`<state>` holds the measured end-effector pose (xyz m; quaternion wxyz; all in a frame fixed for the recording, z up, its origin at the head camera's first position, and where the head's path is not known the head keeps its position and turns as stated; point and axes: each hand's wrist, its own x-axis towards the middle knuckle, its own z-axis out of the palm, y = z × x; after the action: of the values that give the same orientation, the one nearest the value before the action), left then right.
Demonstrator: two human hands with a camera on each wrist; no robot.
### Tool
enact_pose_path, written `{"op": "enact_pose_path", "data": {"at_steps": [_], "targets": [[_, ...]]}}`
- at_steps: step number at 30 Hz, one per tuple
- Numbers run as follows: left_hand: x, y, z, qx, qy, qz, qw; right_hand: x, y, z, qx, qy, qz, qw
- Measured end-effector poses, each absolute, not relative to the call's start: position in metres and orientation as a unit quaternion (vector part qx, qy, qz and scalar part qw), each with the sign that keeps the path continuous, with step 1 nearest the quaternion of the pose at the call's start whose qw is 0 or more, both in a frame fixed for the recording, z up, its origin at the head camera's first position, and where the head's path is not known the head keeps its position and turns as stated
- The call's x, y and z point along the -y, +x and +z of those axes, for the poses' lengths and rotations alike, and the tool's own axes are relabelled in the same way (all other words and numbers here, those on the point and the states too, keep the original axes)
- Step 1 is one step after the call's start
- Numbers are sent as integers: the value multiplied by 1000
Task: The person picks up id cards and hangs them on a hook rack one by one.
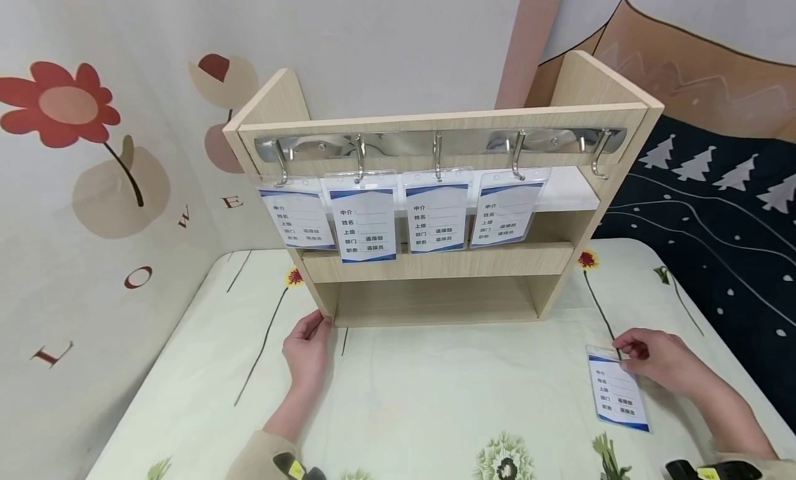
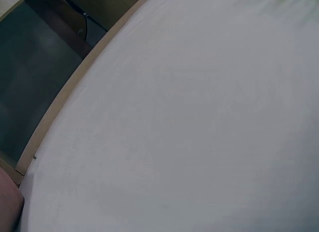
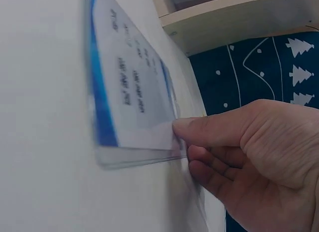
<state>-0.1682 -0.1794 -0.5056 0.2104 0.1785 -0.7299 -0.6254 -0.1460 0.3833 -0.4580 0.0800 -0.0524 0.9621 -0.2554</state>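
Observation:
My right hand (image 1: 665, 362) pinches a clear-sleeved name badge (image 1: 618, 391) by its upper right edge, above the cloth right of the shelf. The right wrist view shows thumb and fingertips on the edge of the badge (image 3: 134, 87), which is white with blue bands. My left hand (image 1: 307, 352) holds the lower left front corner of a light wooden shelf (image 1: 435, 264). Only a sliver of that hand (image 2: 9, 202) enters the left wrist view. Several similar badges (image 1: 363, 217) hang from the hooks of a metal rail (image 1: 398, 144) along the shelf's top front; the rightmost hook (image 1: 600, 154) carries no badge.
A pale flowered cloth (image 1: 423, 383) covers the table under the shelf. Behind and to the left hangs a white curtain (image 1: 155, 65) with printed flowers and letters. A dark blue cloth with white trees (image 1: 734, 238) borders the right side.

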Motion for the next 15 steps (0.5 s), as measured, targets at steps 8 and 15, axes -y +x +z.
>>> {"op": "enact_pose_path", "data": {"at_steps": [8,15], "targets": [[181,-170,-505,732,175,-625,206,-382,-140,-459,-966,-39,-250,48],[178,-169,-505,728,179,-628,211,-383,-142,-458,-968,-45,-242,55]]}}
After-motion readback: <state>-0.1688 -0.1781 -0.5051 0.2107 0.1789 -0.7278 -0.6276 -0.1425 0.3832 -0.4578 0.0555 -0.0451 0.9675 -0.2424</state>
